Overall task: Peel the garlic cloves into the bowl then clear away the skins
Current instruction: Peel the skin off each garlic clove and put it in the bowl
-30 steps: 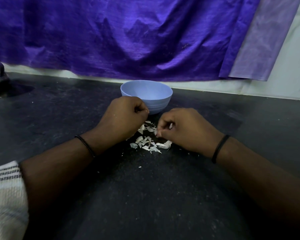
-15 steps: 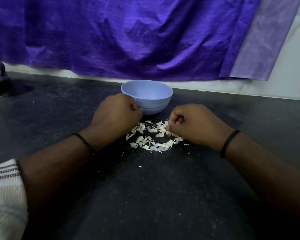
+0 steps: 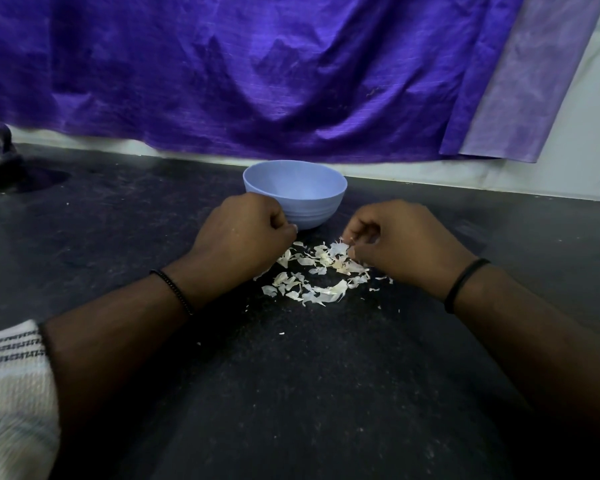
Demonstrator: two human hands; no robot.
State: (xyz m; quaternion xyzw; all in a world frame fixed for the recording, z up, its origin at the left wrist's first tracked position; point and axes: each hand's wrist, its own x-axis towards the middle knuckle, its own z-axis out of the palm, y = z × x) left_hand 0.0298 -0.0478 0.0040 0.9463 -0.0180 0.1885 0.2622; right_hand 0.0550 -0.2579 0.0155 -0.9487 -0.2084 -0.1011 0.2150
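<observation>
While our hands have drawn apart since a moment ago, we see the black counter (image 3: 291, 393), then the blue bowl (image 3: 321, 199) just beyond both hands. Our left hand (image 3: 243, 237) is curled into a fist beside the bowl; we cannot tell what it holds. Our right hand (image 3: 399, 237) now pinches at the garlic skins (image 3: 312, 271) scattered between the hands. We judge that clearing the skins is beginning.

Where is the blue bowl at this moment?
In the head view the blue bowl stands on the dark counter at centre, behind the garlic skins, just beyond the left hand.
</observation>
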